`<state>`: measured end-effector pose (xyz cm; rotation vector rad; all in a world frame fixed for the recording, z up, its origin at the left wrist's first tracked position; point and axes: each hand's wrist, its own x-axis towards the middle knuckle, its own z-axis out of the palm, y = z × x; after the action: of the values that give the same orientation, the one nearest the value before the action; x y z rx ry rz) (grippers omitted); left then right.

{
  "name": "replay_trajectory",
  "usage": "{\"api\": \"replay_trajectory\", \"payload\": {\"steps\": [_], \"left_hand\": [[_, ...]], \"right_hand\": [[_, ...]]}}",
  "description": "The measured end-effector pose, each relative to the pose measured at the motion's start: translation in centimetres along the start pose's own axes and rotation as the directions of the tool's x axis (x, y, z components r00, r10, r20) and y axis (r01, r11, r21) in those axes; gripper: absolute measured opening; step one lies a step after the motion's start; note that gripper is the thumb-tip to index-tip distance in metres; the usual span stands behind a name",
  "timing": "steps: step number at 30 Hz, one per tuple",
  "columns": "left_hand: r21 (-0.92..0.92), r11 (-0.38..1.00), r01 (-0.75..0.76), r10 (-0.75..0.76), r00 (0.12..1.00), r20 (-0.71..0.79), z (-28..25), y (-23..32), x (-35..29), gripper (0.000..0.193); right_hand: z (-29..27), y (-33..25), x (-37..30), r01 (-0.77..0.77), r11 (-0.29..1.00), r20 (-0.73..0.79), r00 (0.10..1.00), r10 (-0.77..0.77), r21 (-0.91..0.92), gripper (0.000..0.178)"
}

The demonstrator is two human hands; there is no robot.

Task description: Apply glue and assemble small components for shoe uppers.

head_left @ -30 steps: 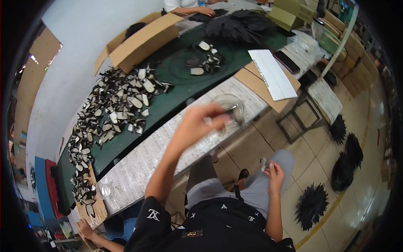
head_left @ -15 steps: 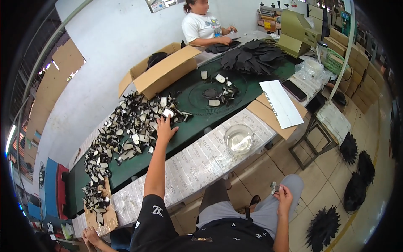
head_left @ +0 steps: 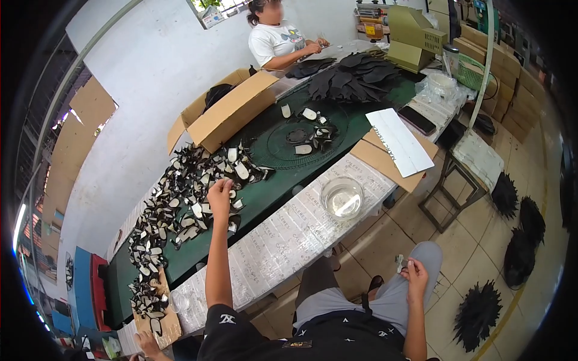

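Observation:
A heap of small black pieces with pale, rounded pads (head_left: 186, 207) covers the left part of a green work surface (head_left: 265, 194). At the heap's near right edge is my left hand (head_left: 219, 197), its fingers drawn together in a pinch; whatever is between them is too small to make out. Down over my right thigh, my right hand (head_left: 416, 279) pinches a small dark and pale piece (head_left: 400, 262) between thumb and fingers. Several similar padded pieces (head_left: 303, 149) lie apart from the heap, on and around a round grille in the surface.
A wrapped ledge (head_left: 271, 246) edges the table, with a clear bowl of liquid (head_left: 342, 198) on it. Behind the heap stands an open carton (head_left: 235, 114). Across the table a co-worker (head_left: 280, 42) handles something beside stacked black sheets (head_left: 349, 78). Another person's hand (head_left: 146, 344) shows at lower left.
My left hand has drawn back from the heap toward me, and its spread fingers have closed. My right hand stays over the thigh with its piece. The whole view has shifted slightly.

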<state>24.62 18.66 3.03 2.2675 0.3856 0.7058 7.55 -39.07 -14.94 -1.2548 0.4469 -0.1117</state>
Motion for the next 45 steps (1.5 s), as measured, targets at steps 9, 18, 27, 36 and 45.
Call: {"api": "replay_trajectory", "payload": {"steps": [9, 18, 27, 36, 45], "left_hand": [[-0.696, -0.164, 0.699, -0.013, 0.704, 0.71, 4.1, 17.7, -22.6, 0.034], [-0.199, 0.453, 0.869, 0.043, 0.202, 0.978, 14.1, 14.1, -36.2, 0.021], [-0.38, 0.389, 0.839, 0.146, 0.351, 0.925, 12.3, 16.6, -31.9, 0.036], [-0.473, 0.467, 0.747, 0.188, 0.438, 0.879, 11.4, 18.3, -29.8, 0.034], [-0.474, 0.403, 0.783, 0.152, 0.454, 0.878, 11.4, 18.7, -29.9, 0.032]], "right_hand": [[-0.3, -0.2, -0.7, -0.016, 0.999, -0.005, 1.0, 0.016, -0.045, 0.026], [0.9, -0.3, -0.1, 0.009, 1.0, 0.039, 0.999, -0.009, -0.01, 0.028], [2.8, -7.0, -5.6, 0.156, 0.988, -0.013, 0.988, -0.156, -0.019, 0.025], [8.1, -13.9, -9.7, 0.682, 0.584, 0.385, 0.731, -0.563, -0.44, 0.024], [8.7, -13.2, -9.3, 0.658, 0.595, 0.407, 0.753, -0.517, -0.461, 0.026]]}}
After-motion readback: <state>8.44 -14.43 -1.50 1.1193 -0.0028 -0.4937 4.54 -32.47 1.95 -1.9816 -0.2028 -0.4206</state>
